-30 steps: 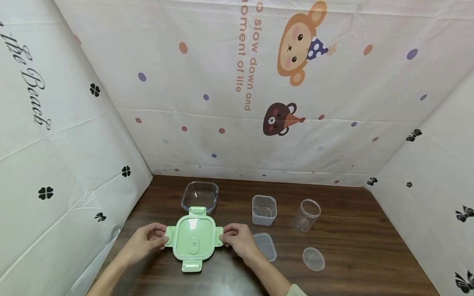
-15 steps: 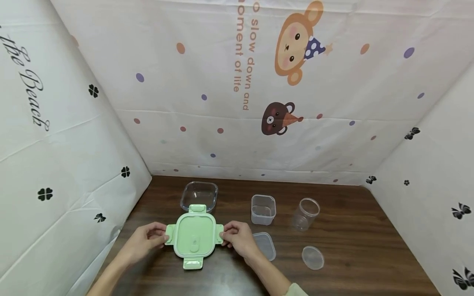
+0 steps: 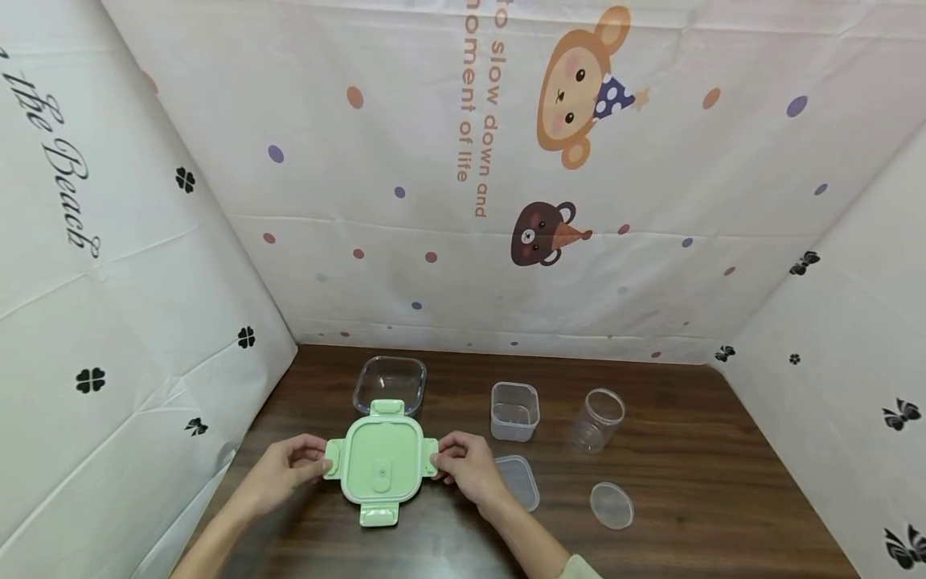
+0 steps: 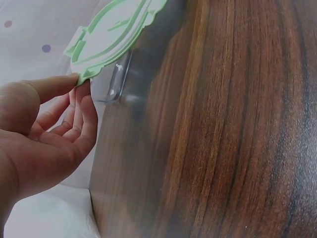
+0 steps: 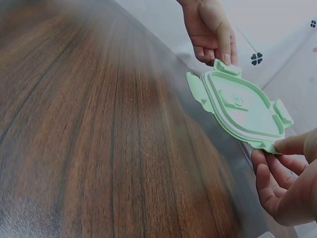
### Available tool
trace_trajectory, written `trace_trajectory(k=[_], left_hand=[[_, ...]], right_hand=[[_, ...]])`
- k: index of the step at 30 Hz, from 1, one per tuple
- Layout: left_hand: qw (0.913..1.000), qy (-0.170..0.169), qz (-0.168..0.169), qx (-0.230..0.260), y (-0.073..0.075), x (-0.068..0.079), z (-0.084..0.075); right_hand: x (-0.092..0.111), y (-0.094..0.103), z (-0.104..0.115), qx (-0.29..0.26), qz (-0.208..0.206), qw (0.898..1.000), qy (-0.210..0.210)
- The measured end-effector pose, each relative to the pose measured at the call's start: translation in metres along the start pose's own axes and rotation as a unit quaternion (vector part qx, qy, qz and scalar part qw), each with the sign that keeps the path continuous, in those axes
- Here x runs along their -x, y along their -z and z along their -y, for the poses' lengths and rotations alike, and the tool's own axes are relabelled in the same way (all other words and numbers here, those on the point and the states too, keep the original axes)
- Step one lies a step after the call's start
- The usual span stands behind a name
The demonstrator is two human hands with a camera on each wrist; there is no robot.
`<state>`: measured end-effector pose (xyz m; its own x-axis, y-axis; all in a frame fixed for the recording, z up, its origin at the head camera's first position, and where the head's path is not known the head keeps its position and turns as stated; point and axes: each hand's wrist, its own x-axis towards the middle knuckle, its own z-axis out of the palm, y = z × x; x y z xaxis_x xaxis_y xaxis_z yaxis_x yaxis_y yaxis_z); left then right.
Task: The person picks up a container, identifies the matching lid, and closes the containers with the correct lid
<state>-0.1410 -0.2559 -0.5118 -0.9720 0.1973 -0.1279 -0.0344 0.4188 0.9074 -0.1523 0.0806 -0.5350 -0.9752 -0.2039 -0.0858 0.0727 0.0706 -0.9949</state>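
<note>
A pale green snap-lock lid (image 3: 383,458), squarish with four side flaps, is held up off the table between both hands. My left hand (image 3: 285,474) pinches its left flap between thumb and fingers. The opposite flap is pinched by my right hand (image 3: 466,466). From the right wrist view, the lid (image 5: 242,106) slants, with a white sealing ring around its edge. Just behind it sits a clear rectangular glass container (image 3: 391,392), its front rim partly hidden by the lid's far flap.
On the brown wooden table (image 3: 694,474), a small clear square tub (image 3: 515,428) stands right of centre, with its translucent square lid (image 3: 519,484) in front, partly behind the right hand. Farther right are a clear round jar (image 3: 589,434) and a round lid (image 3: 612,506). Printed white cloth (image 3: 434,281) hangs behind.
The lid has tilted slightly, and the bright glare on it has gone. Both hands keep the same grip and have barely moved.
</note>
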Motion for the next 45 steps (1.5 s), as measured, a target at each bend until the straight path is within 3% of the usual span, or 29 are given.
trace_trajectory(k=[14, 27, 36, 45], left_hand=[[1.0, 0.001, -0.009, -0.004, -0.0013, -0.0015, -0.0011], [0.9989, -0.046, -0.004, 0.009, 0.0012, 0.0011, -0.0021], [0.9989, -0.035, -0.03, 0.006, 0.0005, 0.0017, -0.0065], [0.9979, -0.05, -0.041, 0.001, 0.0012, 0.0007, -0.0077]], right_hand=[[-0.0006, 0.0019, -0.0035, -0.011, 0.005, 1.0, -0.007], [-0.0007, 0.0009, -0.0034, -0.012, -0.008, 1.0, -0.013], [-0.0006, 0.0009, -0.0006, -0.015, -0.004, 1.0, -0.009], [-0.0019, -0.0002, -0.001, -0.007, -0.007, 1.0, -0.013]])
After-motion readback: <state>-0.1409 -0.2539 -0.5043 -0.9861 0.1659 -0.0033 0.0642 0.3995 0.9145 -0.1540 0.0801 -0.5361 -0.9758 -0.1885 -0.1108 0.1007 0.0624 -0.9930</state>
